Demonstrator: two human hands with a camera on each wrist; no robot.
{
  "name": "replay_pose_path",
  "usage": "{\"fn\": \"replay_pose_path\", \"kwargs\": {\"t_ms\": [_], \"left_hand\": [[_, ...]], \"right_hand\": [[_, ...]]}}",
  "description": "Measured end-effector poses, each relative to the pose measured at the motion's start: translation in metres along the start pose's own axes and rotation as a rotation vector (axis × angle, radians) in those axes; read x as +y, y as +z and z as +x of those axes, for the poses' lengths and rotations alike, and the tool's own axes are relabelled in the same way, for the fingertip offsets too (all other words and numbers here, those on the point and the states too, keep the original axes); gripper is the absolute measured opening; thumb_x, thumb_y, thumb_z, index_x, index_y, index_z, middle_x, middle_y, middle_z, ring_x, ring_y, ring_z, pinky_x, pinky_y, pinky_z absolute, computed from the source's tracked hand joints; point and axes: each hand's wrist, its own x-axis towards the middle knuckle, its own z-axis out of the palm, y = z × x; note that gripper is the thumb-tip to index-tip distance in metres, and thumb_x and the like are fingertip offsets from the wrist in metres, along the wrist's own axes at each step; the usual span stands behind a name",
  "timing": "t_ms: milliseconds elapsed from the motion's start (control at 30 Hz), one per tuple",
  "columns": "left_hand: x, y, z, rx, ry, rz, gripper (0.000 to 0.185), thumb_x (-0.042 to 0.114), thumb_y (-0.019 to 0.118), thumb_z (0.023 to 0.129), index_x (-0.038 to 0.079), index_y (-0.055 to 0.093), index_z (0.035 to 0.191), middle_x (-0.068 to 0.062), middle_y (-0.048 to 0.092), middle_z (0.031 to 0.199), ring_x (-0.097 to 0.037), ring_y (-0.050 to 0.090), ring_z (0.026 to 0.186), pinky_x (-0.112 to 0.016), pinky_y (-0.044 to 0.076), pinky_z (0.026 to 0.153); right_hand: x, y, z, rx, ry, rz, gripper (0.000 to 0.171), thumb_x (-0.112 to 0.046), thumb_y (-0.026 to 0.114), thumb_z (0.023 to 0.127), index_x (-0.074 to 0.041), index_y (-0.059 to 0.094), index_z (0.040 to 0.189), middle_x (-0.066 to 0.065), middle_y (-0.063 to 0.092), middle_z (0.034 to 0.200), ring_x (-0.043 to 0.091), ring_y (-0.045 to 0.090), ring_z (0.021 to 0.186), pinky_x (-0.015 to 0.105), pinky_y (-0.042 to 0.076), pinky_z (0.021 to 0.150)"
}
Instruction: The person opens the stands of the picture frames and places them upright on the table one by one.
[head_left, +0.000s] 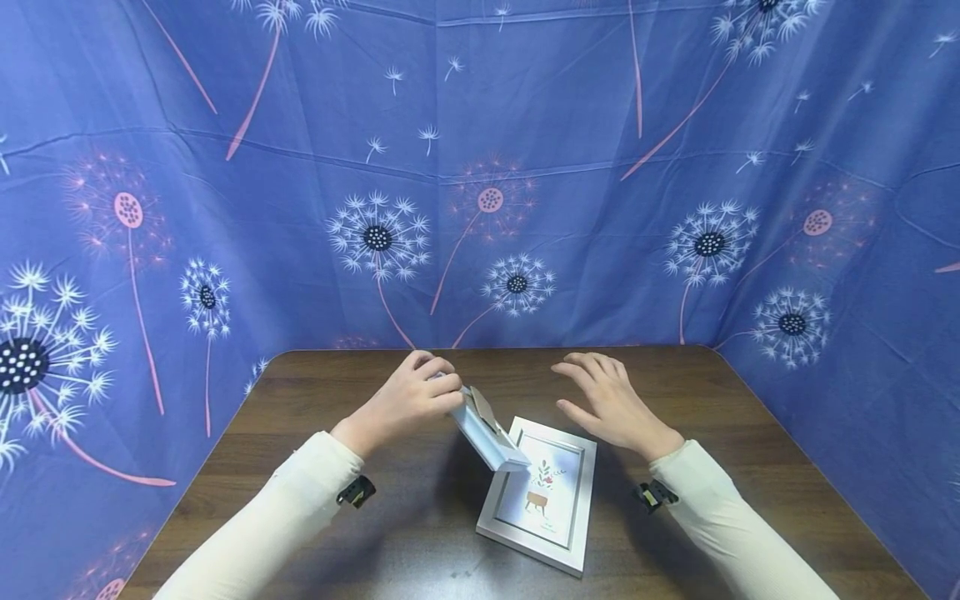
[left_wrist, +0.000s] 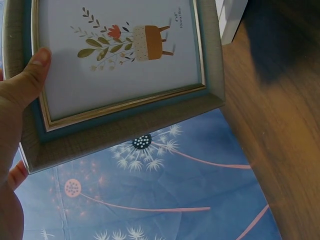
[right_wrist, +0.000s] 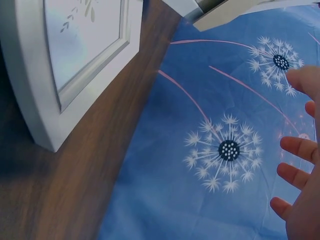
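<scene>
My left hand [head_left: 411,395] grips a picture frame [head_left: 487,435] by one edge and holds it tilted above the table. In the left wrist view this frame [left_wrist: 125,107] has a brownish-grey border with blue and gold inner bands around a print of a plant in a footed pot. The thumb [left_wrist: 31,75] lies on its front. A white picture frame [head_left: 542,500] with a similar print lies face up on the table, partly covered by the held one. My right hand [head_left: 617,407] hovers to its right with fingers spread, touching nothing; in the right wrist view its fingers [right_wrist: 299,149] are apart.
Both frames are over a dark wood-grain table [head_left: 315,500]. A blue curtain [head_left: 480,108] with dandelion prints hangs behind the table and along its sides. Each wrist wears a small black device, such as the one on the left wrist [head_left: 356,492].
</scene>
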Motion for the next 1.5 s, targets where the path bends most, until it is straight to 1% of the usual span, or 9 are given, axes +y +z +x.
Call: {"fn": "replay_pose_path", "kwargs": {"t_ms": [233,400,633,833,1000,1100,1200,1300,1500], "left_hand": [[0.004,0.001,0.001,0.024,-0.006,-0.016,0.009,0.018,0.067,0.082,0.016,0.058,0.083,0.005,0.061,0.091,-0.019,0.059,0.089,-0.041,0.047,0.081],[0.006,0.001,0.003,0.047,-0.009,-0.033,0.008,0.015,0.063,0.086,0.015,0.056,0.082,0.004,0.061,0.091,-0.021,0.059,0.089,-0.042,0.047,0.081],[0.008,0.001,0.005,0.066,-0.015,-0.05,0.009,0.014,0.065,0.086,0.014,0.056,0.083,0.003,0.061,0.091,-0.021,0.059,0.09,-0.043,0.047,0.082],[0.01,0.002,0.006,0.08,-0.021,-0.065,0.009,0.016,0.067,0.084,0.014,0.058,0.085,0.003,0.061,0.092,-0.021,0.059,0.091,-0.044,0.047,0.083],[0.011,0.004,0.008,0.104,-0.018,-0.068,0.008,0.019,0.066,0.084,0.014,0.06,0.087,0.004,0.061,0.092,-0.021,0.059,0.092,-0.043,0.047,0.083],[0.013,0.004,0.008,0.111,-0.018,-0.068,0.007,0.02,0.065,0.085,0.015,0.061,0.087,0.004,0.061,0.092,-0.021,0.059,0.092,-0.043,0.047,0.084],[0.015,0.004,0.01,0.112,-0.014,-0.064,0.008,0.021,0.066,0.084,0.015,0.062,0.088,0.005,0.062,0.092,-0.02,0.059,0.092,-0.043,0.047,0.085],[0.016,0.004,0.01,0.112,-0.012,-0.065,0.01,0.021,0.068,0.083,0.015,0.063,0.088,0.005,0.062,0.092,-0.02,0.059,0.092,-0.042,0.047,0.085],[0.018,0.004,0.012,0.11,-0.013,-0.075,0.01,0.019,0.069,0.082,0.015,0.063,0.089,0.005,0.062,0.092,-0.019,0.059,0.092,-0.043,0.046,0.086]], "right_hand": [[-0.001,0.006,0.01,-0.055,-0.093,0.015,0.055,-0.03,0.071,0.084,-0.015,0.054,0.134,0.013,0.051,0.134,0.035,0.045,0.123,0.058,0.031,0.096],[-0.004,0.01,0.017,-0.086,-0.128,0.017,0.057,-0.029,0.073,0.083,-0.016,0.053,0.135,0.013,0.05,0.137,0.035,0.043,0.127,0.058,0.031,0.097],[-0.008,0.018,0.027,-0.14,-0.15,0.002,0.06,-0.027,0.077,0.081,-0.018,0.054,0.136,0.013,0.049,0.14,0.034,0.041,0.129,0.057,0.03,0.1],[-0.013,0.027,0.031,-0.195,-0.169,-0.025,0.059,-0.025,0.077,0.082,-0.019,0.054,0.135,0.015,0.049,0.14,0.034,0.043,0.129,0.057,0.033,0.099],[-0.016,0.034,0.034,-0.192,-0.2,-0.021,0.06,-0.02,0.079,0.079,-0.018,0.056,0.135,0.015,0.051,0.139,0.035,0.045,0.128,0.056,0.034,0.098],[-0.018,0.038,0.035,-0.189,-0.216,-0.02,0.06,-0.021,0.08,0.079,-0.019,0.057,0.134,0.015,0.051,0.138,0.035,0.046,0.128,0.056,0.034,0.098],[-0.02,0.041,0.035,-0.187,-0.231,-0.034,0.058,-0.021,0.079,0.08,-0.019,0.057,0.134,0.014,0.051,0.138,0.035,0.046,0.127,0.055,0.035,0.099],[-0.021,0.044,0.035,-0.185,-0.242,-0.05,0.056,-0.017,0.077,0.081,-0.019,0.058,0.133,0.014,0.052,0.137,0.035,0.047,0.127,0.055,0.036,0.099],[-0.023,0.046,0.034,-0.211,-0.239,-0.053,0.056,-0.013,0.076,0.083,-0.018,0.058,0.135,0.016,0.052,0.138,0.036,0.047,0.128,0.055,0.036,0.099]]}}
